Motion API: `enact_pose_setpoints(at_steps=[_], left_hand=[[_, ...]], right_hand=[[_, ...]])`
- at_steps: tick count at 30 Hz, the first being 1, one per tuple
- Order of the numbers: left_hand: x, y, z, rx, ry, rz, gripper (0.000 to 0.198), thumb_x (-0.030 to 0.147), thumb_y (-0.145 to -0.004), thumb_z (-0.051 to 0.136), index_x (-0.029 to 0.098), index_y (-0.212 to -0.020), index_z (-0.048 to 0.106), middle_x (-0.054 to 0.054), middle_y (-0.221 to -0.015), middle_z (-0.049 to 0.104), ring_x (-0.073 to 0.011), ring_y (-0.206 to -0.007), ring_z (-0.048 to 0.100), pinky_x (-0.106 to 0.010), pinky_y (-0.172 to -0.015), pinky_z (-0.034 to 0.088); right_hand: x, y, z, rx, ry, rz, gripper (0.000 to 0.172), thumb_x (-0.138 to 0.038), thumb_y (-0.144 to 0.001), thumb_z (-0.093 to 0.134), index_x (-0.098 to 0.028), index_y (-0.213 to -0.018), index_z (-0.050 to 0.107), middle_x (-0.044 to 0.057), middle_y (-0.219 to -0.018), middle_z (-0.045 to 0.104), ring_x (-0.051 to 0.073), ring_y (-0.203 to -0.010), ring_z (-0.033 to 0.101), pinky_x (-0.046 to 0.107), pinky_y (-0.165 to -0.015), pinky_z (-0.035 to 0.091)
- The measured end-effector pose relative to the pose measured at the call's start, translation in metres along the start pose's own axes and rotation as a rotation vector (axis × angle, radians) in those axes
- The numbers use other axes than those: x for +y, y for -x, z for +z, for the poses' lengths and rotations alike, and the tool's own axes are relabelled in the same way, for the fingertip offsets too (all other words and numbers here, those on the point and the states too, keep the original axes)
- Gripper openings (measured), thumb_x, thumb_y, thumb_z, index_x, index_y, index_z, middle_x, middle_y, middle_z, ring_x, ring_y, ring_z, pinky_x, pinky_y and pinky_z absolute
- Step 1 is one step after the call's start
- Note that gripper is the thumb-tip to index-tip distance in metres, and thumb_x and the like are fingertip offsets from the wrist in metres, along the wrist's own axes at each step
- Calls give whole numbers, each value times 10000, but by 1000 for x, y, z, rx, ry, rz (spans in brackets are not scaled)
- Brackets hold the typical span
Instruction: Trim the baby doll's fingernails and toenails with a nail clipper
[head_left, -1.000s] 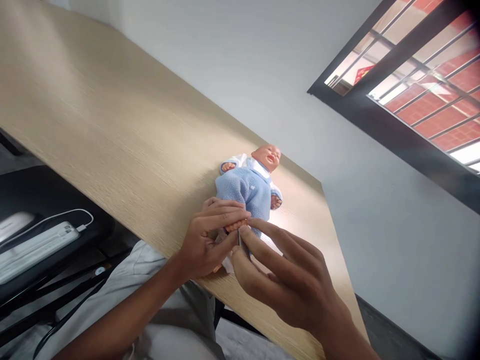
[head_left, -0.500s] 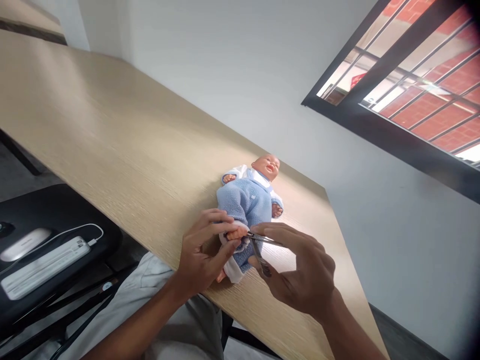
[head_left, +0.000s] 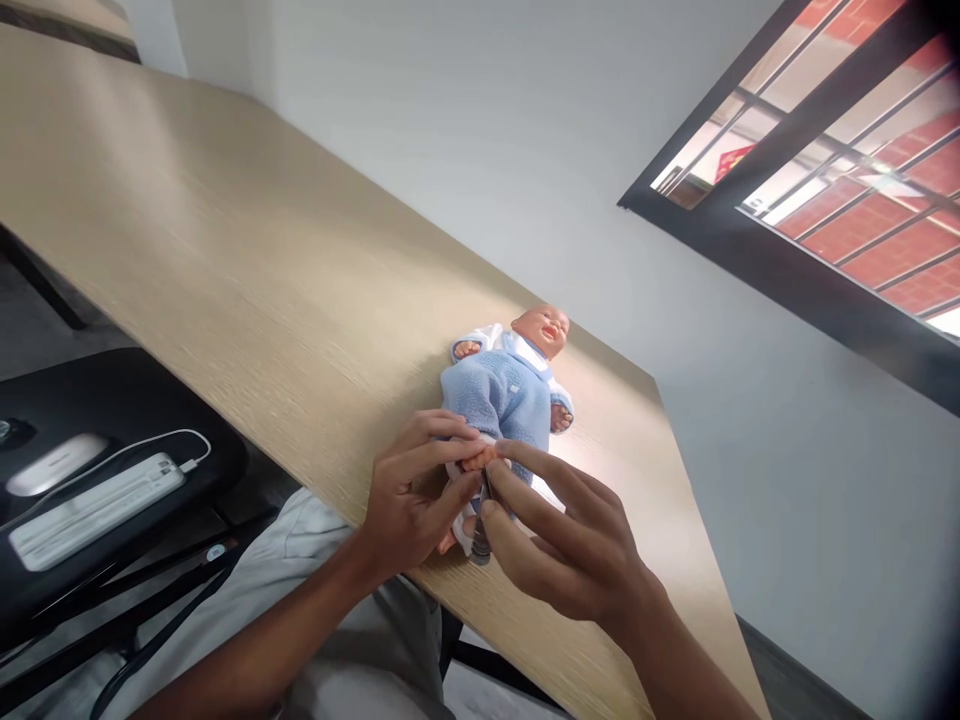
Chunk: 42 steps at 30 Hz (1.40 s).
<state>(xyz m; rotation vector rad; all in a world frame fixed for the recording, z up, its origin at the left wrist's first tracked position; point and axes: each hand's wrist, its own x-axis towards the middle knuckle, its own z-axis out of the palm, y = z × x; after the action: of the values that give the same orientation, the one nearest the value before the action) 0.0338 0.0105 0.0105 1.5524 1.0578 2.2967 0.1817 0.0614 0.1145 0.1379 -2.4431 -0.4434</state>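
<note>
A baby doll in a light blue fleece suit lies on its back on the wooden table, head toward the wall. My left hand pinches one of the doll's feet between thumb and fingers. My right hand is closed on a small metal nail clipper, whose tip is at that foot. The doll's other leg is mostly hidden under my hands.
At the left, below the table, a black surface carries a white power bank with a cable and a white device. A barred window is in the grey wall at the upper right. My lap in light trousers shows under the table edge.
The right hand's fingers have closed over the clipper, which was opened out half a second ago. The left hand has kept its pinch on the foot.
</note>
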Motion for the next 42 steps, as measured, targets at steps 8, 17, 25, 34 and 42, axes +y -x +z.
enact_pose_setpoints(at_steps=[8, 17, 25, 34, 42], left_hand=[[0, 0, -1, 5, 4, 6, 187, 81, -918, 725, 189, -1064, 770, -76, -1069, 750, -217, -1129, 679, -376, -1031, 566], [0, 0, 0, 16, 12, -4, 200, 73, -919, 722, 196, -1068, 779, -85, -1075, 740, -225, -1119, 680, -396, -1020, 573], [0, 2, 0, 21, 8, 3, 248, 87, -932, 711, 221, -1129, 778, -83, -1097, 731, -224, -1121, 674, -399, -1010, 583], [1, 1, -1, 13, -42, 13, 221, 105, -936, 707, 233, -1105, 768, -67, -1079, 740, -221, -1104, 685, -394, -994, 596], [3, 3, -1, 38, -111, -23, 141, 154, -917, 728, 214, -1042, 704, -71, -1043, 726, -231, -1074, 715, -404, -981, 610]], right_hand=[[-2, 0, 7, 35, -16, -13, 181, -23, -853, 705, -172, -925, 631, 90, -929, 806, 264, -1015, 782, 381, -862, 682], [-9, -3, 5, 1, 36, 12, 140, -74, -892, 697, -194, -948, 653, 62, -894, 794, 267, -989, 784, 363, -785, 673], [-13, -6, 3, -62, 76, 39, 157, -86, -941, 650, -207, -1040, 660, 49, -928, 775, 271, -1046, 765, 333, -745, 636], [-12, -5, -1, -85, 20, 70, 144, -79, -985, 586, -181, -1033, 675, 66, -941, 772, 274, -1086, 763, 327, -739, 643], [-1, -4, -5, -34, -117, 64, 145, -33, -916, 678, -127, -1024, 661, 127, -985, 792, 308, -1081, 772, 355, -727, 688]])
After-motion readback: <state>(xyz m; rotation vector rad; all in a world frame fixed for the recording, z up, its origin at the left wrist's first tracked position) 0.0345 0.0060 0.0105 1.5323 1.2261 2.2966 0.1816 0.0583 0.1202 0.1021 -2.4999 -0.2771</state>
